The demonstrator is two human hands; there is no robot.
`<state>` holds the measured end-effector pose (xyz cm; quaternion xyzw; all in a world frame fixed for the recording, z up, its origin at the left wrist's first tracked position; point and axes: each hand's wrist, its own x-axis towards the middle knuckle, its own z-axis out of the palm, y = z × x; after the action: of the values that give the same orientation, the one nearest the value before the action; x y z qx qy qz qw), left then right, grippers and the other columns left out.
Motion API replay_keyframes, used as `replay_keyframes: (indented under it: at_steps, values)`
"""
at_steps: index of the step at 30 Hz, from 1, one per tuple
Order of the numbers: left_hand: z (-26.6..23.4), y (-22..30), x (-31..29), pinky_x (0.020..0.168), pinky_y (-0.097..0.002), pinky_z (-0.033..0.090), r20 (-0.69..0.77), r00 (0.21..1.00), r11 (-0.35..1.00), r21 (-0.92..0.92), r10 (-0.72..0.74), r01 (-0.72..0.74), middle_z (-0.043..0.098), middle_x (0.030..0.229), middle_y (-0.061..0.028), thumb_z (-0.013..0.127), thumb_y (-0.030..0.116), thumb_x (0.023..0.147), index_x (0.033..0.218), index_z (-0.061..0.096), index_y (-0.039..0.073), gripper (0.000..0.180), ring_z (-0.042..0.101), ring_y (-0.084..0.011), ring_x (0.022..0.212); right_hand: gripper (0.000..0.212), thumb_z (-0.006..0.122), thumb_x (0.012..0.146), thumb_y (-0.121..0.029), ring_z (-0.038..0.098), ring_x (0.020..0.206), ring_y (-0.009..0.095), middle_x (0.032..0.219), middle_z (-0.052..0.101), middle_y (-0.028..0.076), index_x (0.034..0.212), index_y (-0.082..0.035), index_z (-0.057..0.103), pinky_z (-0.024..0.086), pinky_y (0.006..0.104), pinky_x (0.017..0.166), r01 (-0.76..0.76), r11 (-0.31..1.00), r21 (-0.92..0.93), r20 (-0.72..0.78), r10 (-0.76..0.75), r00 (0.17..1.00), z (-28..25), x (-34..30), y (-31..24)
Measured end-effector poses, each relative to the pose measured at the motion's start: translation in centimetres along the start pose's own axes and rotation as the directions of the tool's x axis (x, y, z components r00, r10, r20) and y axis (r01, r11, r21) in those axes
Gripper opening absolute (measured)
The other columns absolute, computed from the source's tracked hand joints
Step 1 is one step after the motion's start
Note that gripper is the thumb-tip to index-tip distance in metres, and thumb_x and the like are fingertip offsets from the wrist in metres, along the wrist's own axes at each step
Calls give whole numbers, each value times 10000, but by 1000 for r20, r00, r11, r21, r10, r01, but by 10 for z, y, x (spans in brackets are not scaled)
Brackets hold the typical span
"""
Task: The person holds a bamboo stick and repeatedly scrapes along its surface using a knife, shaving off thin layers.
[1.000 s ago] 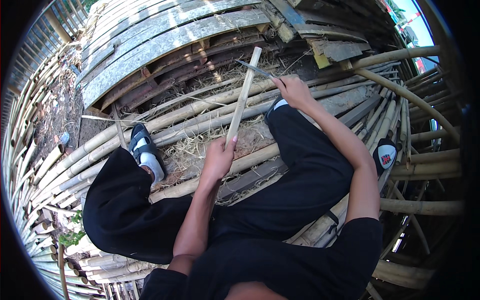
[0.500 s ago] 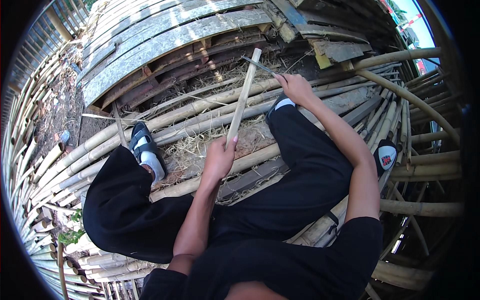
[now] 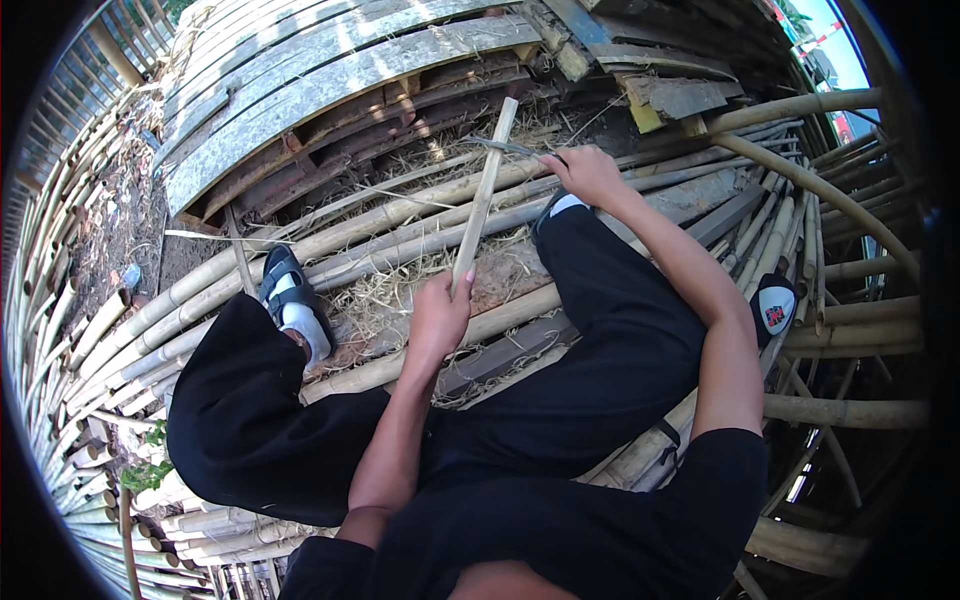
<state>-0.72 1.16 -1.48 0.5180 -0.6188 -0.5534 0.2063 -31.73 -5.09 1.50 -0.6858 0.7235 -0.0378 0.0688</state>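
My left hand (image 3: pixel 440 315) is closed round the lower end of a pale split bamboo strip (image 3: pixel 482 205), which points up and slightly right. In my right hand (image 3: pixel 590 178) is a knife (image 3: pixel 512 149), gripped by a handle that the fingers mostly hide. Its thin blade lies across the strip a little below the far tip, and seems to touch it. Both forearms reach over my dark trousers, the right wrist close to my right knee.
Bamboo poles (image 3: pixel 390 215) lie across the ground beneath my hands, with pale shavings (image 3: pixel 385 290) scattered among them. A worn wooden pallet (image 3: pixel 350 70) stands beyond. Broken boards (image 3: pixel 680 95) are piled at the far right, beside a bent bamboo pole (image 3: pixel 820 190). My sandalled foot (image 3: pixel 295 300) rests at the left.
The knife has moved down along the strip from nearer its tip, and the blade now lies flatter across it. My right hand has shifted slightly; my left hand stays almost still.
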Motion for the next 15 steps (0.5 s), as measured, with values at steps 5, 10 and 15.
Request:
replay_keyframes:
  at_steps: [5, 10, 15]
  values:
    - [-6, -2, 2, 597, -468, 439, 9, 1000, 1000, -9, 14, -14, 577, 641, -254, 528, 321, 967, 828, 625, -65, 422, 571, -400, 591, 546, 453, 971, -486, 627, 714, 454, 697, 627, 261, 782, -13, 651, 499, 524, 675, 137, 989, 50, 45, -139, 989, -2, -10, -31]
    - [-9, -5, 6, 591, -457, 438, 26, 996, 996, -21, -91, 91, 572, 630, -243, 533, 326, 966, 827, 624, -61, 421, 567, -378, 577, 460, 479, 969, -444, 617, 693, 440, 659, 610, 240, 827, -39, 645, 482, 534, 645, 58, 998, -11, -29, -58, 998, -2, -8, -42]
    - [-2, -2, 2, 576, -454, 428, 35, 999, 999, -10, -31, 31, 568, 618, -235, 542, 326, 963, 818, 619, -60, 419, 568, -364, 569, 549, 474, 956, -495, 633, 702, 437, 667, 619, 251, 770, -9, 651, 508, 521, 667, 71, 996, 58, -16, -70, 997, 3, 5, -18]
